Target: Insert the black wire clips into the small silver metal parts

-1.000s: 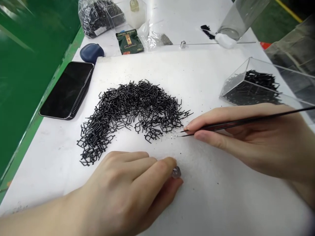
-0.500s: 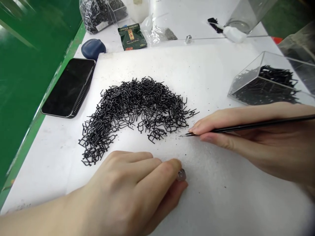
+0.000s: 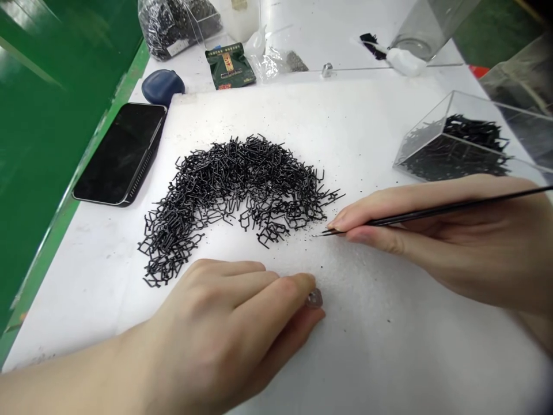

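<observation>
Between the thumb and index finger of my left hand [image 3: 228,328] is a small clear, glassy piece [image 3: 315,298]; the fingers cover much of it. My right hand [image 3: 449,242] holds slim black tweezers [image 3: 406,218] like a pen, with their fine tips low over the white work surface [image 3: 367,369]. Those tips lie just right of a curved heap of small black forked pieces [image 3: 242,167]. I cannot make out anything between them. The heap arches beyond my left hand, its pieces tangled together, with a few loose ones along the inner edge.
A clear box [image 3: 453,144] of black pieces stands beyond my right hand. At the left lie a black phone [image 3: 121,153] and a dark blue case [image 3: 163,86]. Along the back are a green packet [image 3: 230,66], a bag of black pieces [image 3: 173,26] and a clear container [image 3: 427,29].
The view has shifted slightly, so things on the right sit a little further left. Both hands keep nearly the same pose and grip; the heap looks unchanged.
</observation>
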Demonstrator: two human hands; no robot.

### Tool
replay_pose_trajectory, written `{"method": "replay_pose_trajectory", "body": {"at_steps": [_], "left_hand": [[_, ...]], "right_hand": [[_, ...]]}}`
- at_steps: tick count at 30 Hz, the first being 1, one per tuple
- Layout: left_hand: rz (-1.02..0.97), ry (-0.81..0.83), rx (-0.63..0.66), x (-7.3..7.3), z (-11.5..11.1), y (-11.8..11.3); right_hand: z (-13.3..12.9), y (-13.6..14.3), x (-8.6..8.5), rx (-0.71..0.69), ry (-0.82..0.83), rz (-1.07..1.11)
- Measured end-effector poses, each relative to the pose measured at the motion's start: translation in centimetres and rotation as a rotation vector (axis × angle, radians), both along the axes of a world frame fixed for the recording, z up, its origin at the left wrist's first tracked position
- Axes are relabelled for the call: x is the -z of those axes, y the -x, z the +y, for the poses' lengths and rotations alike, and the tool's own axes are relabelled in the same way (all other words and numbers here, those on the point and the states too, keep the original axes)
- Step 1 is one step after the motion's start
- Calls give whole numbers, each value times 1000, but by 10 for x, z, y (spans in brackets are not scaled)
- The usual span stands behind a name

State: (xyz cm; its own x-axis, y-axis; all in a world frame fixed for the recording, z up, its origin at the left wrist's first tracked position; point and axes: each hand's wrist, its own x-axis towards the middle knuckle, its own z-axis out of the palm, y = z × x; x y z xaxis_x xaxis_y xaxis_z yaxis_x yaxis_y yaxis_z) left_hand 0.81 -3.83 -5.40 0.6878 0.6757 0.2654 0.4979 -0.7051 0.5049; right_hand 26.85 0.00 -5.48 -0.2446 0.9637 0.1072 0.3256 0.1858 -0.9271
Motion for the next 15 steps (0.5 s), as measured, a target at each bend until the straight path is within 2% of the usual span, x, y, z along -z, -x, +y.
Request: {"method": "replay_pose_trajectory", "body": {"at_steps": [6, 11, 15], "left_hand": [[-15, -35, -37, 0, -2, -2], [0, -65, -68, 1, -1, -4], [-4, -45, -62, 2, -3, -4]], "right_hand": [[-4, -6, 1, -136, -100, -43], [-9, -7, 2, -337, 17, 19], [-12, -7, 4, -376, 13, 57]]}}
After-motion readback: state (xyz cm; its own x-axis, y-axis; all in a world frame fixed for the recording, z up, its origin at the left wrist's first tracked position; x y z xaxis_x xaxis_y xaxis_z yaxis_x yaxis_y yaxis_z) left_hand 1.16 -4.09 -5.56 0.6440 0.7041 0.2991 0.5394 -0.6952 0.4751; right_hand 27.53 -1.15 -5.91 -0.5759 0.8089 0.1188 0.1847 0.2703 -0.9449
